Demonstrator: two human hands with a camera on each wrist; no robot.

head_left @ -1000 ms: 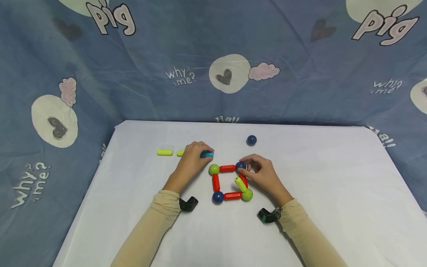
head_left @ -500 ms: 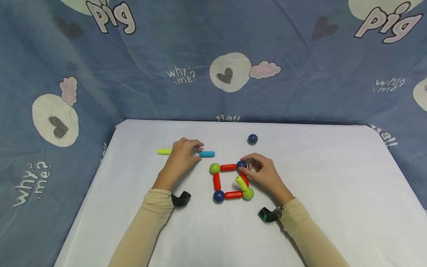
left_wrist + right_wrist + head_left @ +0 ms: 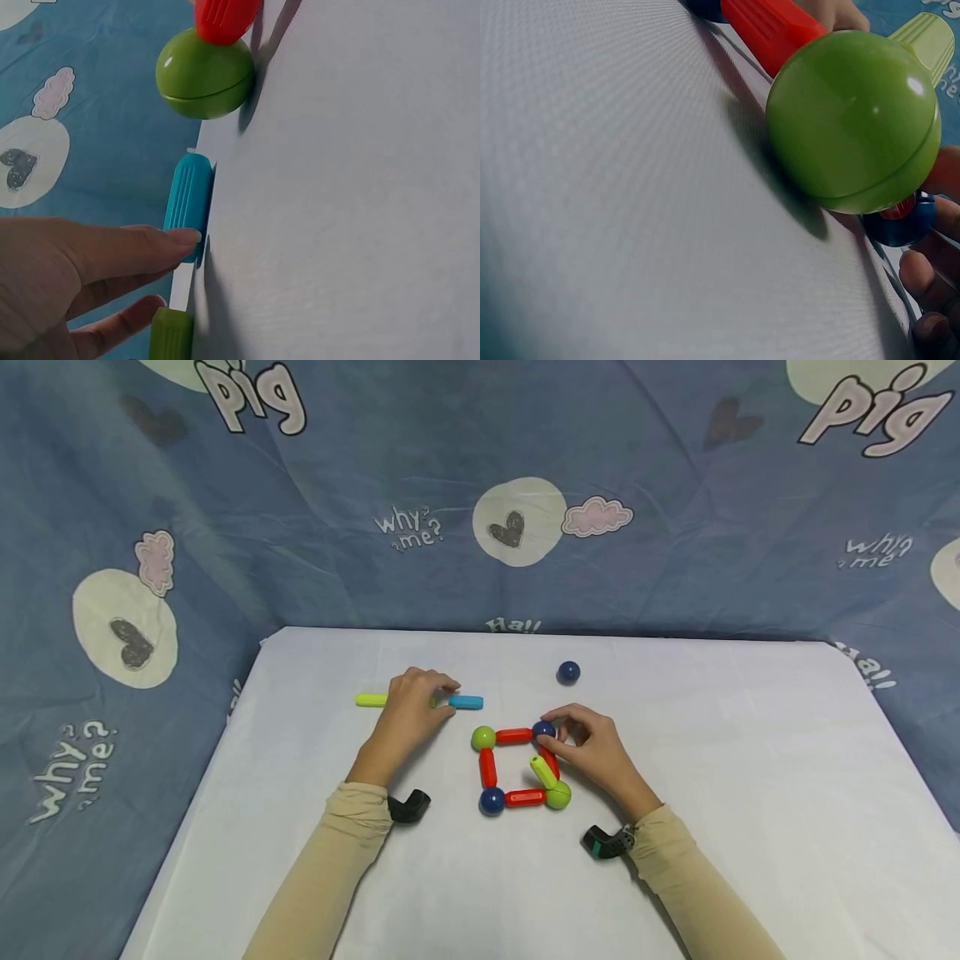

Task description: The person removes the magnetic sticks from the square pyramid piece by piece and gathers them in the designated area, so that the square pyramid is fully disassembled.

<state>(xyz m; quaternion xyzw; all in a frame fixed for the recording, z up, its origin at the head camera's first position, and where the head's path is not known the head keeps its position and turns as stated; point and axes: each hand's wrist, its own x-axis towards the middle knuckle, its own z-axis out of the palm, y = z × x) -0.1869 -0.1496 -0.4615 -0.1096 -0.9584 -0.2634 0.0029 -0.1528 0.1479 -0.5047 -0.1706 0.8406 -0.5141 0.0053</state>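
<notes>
My left hand (image 3: 408, 714) pinches the near end of a light blue magnetic stick (image 3: 189, 196) between thumb and fingers. A yellow-green stick (image 3: 171, 337) lies just below those fingers, mostly covered in the head view. With thumb and fingertips my right hand (image 3: 588, 747) holds the dark blue ball (image 3: 543, 729) at the far right corner of a square. Red sticks (image 3: 488, 768) form the square's sides. Its other corners are a far left green ball (image 3: 483, 738), a near left dark blue ball (image 3: 492, 802) and a near right green ball (image 3: 855, 124). A yellow-green stick (image 3: 543, 772) slants up from that last ball.
A loose dark blue ball (image 3: 568, 673) sits beyond the square. Another yellow-green stick (image 3: 371, 700) lies left of my left hand. The white-covered table (image 3: 750, 760) meets a blue printed cloth (image 3: 337, 577) at its back edge.
My left hand has slid left along the light blue stick to its left end, uncovering most of it. The stick has barely moved. My right hand stays at the dark blue corner ball.
</notes>
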